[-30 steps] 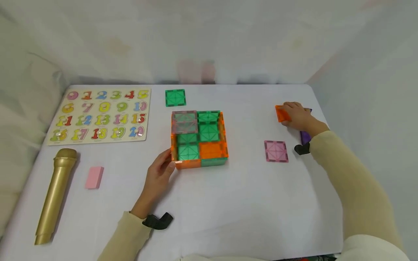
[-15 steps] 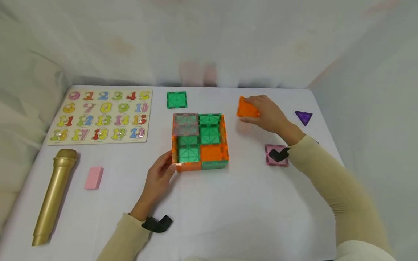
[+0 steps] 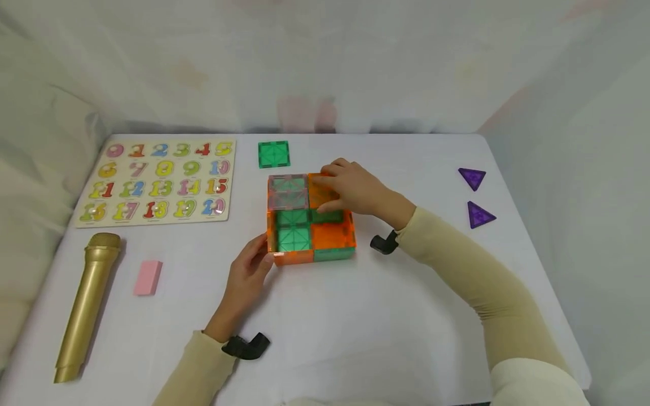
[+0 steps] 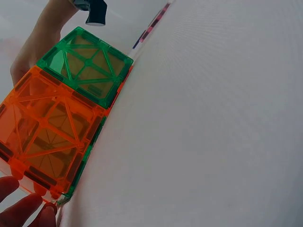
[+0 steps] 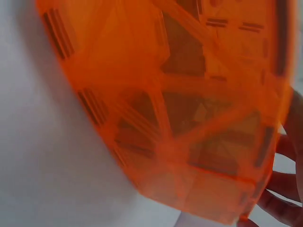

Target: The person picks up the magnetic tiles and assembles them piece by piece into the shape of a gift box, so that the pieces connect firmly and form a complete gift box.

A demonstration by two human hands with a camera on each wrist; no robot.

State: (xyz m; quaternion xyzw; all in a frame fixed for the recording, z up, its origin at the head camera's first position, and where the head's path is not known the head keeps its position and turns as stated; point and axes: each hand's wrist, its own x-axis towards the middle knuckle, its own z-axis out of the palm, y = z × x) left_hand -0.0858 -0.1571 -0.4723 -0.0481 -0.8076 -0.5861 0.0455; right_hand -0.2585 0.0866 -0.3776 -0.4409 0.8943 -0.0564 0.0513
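A low open box of see-through magnetic tiles (image 3: pixel 293 239), green and orange, stands mid-table. A pink square tile (image 3: pixel 288 192) covers its back-left quarter. My left hand (image 3: pixel 249 273) holds the front-left corner, thumb at the front and fingers along the left side; in the left wrist view its fingertips (image 4: pixel 21 208) touch the lower corner. My right hand (image 3: pixel 358 189) pinches an orange square tile (image 3: pixel 317 194) over the back-right quarter, beside the pink one. Close up, that orange tile (image 5: pixel 170 146) fills much of the right wrist view, with fingers at its right edge.
A loose green tile (image 3: pixel 273 154) lies behind the box. Two purple triangle tiles (image 3: pixel 472 179) are at the far right. On the left are a number puzzle board (image 3: pixel 154 183), a gold microphone (image 3: pixel 88 304) and a pink block (image 3: pixel 148 277).
My right hand has carried the orange tile leftward from the table's right side to the box's top. The purple triangles are uncovered; my right sleeve hides the loose pink tile. My left hand stays put.
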